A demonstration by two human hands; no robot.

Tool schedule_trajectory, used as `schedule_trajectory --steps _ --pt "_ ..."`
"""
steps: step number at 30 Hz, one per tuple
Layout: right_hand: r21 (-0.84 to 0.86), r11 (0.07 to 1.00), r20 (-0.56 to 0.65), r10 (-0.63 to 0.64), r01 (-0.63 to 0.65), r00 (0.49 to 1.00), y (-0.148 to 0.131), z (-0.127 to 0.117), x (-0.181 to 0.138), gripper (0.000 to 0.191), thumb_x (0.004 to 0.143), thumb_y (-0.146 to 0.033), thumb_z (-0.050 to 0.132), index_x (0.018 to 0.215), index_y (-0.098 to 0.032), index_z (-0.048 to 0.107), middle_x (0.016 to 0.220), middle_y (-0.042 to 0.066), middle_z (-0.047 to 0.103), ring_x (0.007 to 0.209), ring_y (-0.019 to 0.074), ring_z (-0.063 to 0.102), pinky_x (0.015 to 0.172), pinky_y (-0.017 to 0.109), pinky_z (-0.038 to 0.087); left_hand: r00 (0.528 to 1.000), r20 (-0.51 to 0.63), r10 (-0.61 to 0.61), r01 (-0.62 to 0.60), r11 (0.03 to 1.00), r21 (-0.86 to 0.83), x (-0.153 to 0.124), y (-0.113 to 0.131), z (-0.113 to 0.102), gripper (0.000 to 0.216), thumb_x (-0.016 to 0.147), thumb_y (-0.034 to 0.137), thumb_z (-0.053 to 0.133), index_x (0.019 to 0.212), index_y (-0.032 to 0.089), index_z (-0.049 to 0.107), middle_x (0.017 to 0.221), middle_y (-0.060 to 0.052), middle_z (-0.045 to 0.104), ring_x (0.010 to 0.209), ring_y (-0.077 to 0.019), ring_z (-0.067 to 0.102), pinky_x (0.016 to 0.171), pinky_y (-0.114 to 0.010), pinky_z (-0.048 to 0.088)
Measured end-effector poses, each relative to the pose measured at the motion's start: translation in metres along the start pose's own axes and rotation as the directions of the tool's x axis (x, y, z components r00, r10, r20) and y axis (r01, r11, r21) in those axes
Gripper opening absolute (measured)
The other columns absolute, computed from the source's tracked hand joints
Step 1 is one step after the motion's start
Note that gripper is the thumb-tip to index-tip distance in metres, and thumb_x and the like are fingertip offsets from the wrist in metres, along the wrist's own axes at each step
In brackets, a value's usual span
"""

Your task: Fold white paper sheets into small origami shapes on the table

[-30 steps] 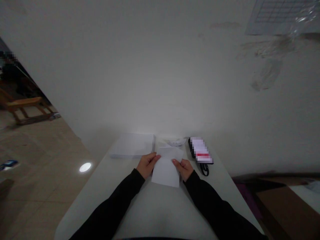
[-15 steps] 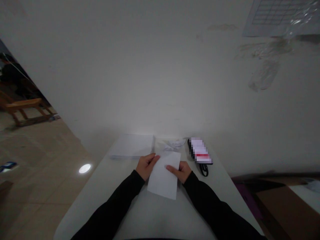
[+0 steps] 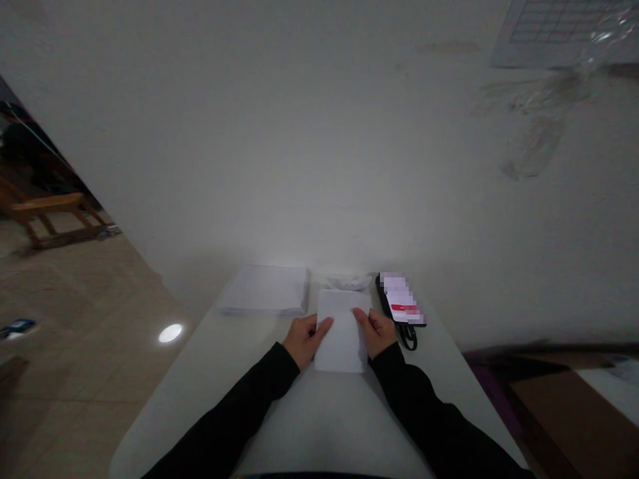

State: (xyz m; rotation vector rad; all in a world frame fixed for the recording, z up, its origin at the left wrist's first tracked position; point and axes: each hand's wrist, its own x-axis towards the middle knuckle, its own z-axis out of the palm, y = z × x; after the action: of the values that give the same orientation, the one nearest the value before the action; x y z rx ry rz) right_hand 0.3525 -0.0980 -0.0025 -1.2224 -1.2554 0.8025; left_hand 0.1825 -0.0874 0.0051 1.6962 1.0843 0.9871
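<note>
Sheet of paper (image 3: 343,330): a white folded sheet, lying flat around the middle of the tabletop (image 3: 299,426), nearer the far edge, between the two hands.
Left hand (image 3: 304,339): at the sheet's left edge, fingers (image 3: 323,325) loosely curled, one fingertip stretched onto the paper; whether it pinches the edge cannot be told.
Right hand (image 3: 378,330): on the sheet's right edge, fingers bent down onto the top of the paper; a grip underneath cannot be made out.
Stack of paper (image 3: 267,298): by the far left corner, just beside the sheet, apart from the left hand.
Crumpled paper (image 3: 345,282): at the far edge, right behind the sheet.
Dark device (image 3: 399,303): along the right edge, close to the right hand, its face blurred, a black loop (image 3: 409,338) at its near end.
Wall (image 3: 319,133): pale, directly behind the far edge.
</note>
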Motion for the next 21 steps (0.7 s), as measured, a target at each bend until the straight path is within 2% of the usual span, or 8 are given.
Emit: schedule_trajectory --steps 2,5,8,10,12,15,19,21 --pt "0.059 0.997 0.022 0.043 -0.044 0.999 0.0 0.001 0.0 0.04 0.072 -0.051 0.056 0.075 -0.012 0.066 0.062 0.003 0.062 0.054 0.0141 0.051 0.048 0.024 0.04 1.0 -0.007 -0.001 0.001 1.0 0.02 0.0 0.0 0.001 0.041 0.081 0.048 0.044 0.065 0.012 0.056 0.05 0.002 0.046 0.046 -0.0082 0.04 0.039 -0.018 0.031" --pt "0.18 0.973 0.09 0.132 -0.147 0.987 0.004 0.008 -0.002 0.038 0.062 -0.048 0.066 0.075 -0.012 0.067 0.066 0.005 0.066 0.054 0.0154 0.055 0.049 0.025 0.044 0.997 -0.078 0.016 -0.013 0.999 0.041 0.001 0.0 -0.001 0.041 0.08 0.048 0.045 0.063 0.012 0.055 0.051 0.002 0.046 0.047 -0.0083 0.04 0.039 -0.018 0.031" --pt "0.195 0.96 0.124 0.177 -0.199 0.976 0.008 0.012 -0.003 0.036 0.058 -0.047 0.069 0.068 -0.013 0.067 0.06 0.004 0.066 0.049 0.0149 0.055 0.046 0.025 0.043 0.993 -0.114 -0.019 0.021 1.0 0.014 0.003 -0.001 -0.004 0.04 0.079 0.049 0.047 0.065 0.012 0.056 0.05 0.002 0.047 0.044 -0.0081 0.042 0.037 -0.018 0.032" --pt "0.167 0.967 0.111 0.173 -0.19 0.979 0.011 0.012 -0.002 0.036 0.061 -0.048 0.067 0.066 -0.013 0.067 0.057 0.003 0.065 0.048 0.0148 0.055 0.044 0.025 0.042 0.994 -0.064 -0.086 0.083 0.995 -0.047 0.003 -0.002 -0.003 0.041 0.078 0.051 0.048 0.069 0.012 0.057 0.048 0.003 0.048 0.038 -0.008 0.043 0.033 -0.018 0.032" --pt "0.147 0.976 0.06 0.153 -0.16 0.986 0.014 0.009 0.001 0.036 0.063 -0.049 0.065 0.068 -0.013 0.067 0.058 0.003 0.065 0.049 0.0156 0.055 0.044 0.025 0.043 0.99 0.041 -0.138 0.142 0.986 -0.089 0.002 -0.003 -0.001 0.042 0.077 0.052 0.048 0.071 0.012 0.056 0.045 0.003 0.05 0.033 -0.0083 0.043 0.029 -0.018 0.033" --pt "0.13 0.982 -0.011 0.141 -0.138 0.99 0.014 0.005 0.004 0.037 0.063 -0.05 0.063 0.066 -0.014 0.066 0.058 0.004 0.065 0.05 0.0164 0.056 0.044 0.025 0.043 0.976 0.15 -0.16 0.175 0.981 -0.09 0.0 -0.003 0.003 0.043 0.079 0.053 0.045 0.071 0.012 0.054 0.043 0.003 0.052 0.028 -0.0072 0.041 0.027 -0.017 0.031" --pt "0.101 0.977 0.006 0.187 -0.186 0.982 0.007 0.004 0.002 0.04 0.067 -0.054 0.059 0.064 -0.014 0.064 0.045 0.002 0.058 0.037 0.0145 0.049 0.033 0.024 0.037 0.978 0.121 -0.172 0.179 0.982 -0.05 -0.001 -0.003 0.002 0.042 0.079 0.054 0.044 0.07 0.014 0.052 0.035 0.008 0.042 0.024 -0.0062 0.034 0.025 -0.016 0.027" --pt "0.07 0.987 -0.041 0.148 -0.145 0.988 0.003 0.005 0.0 0.039 0.069 -0.052 0.058 0.063 -0.014 0.064 0.045 0.001 0.056 0.037 0.0139 0.048 0.033 0.024 0.036 0.981 0.094 -0.172 0.175 0.984 -0.029 0.0 -0.004 -0.001 0.044 0.079 0.055 0.043 0.065 0.015 0.05 0.033 0.008 0.038 0.024 -0.0066 0.033 0.025 -0.017 0.026"
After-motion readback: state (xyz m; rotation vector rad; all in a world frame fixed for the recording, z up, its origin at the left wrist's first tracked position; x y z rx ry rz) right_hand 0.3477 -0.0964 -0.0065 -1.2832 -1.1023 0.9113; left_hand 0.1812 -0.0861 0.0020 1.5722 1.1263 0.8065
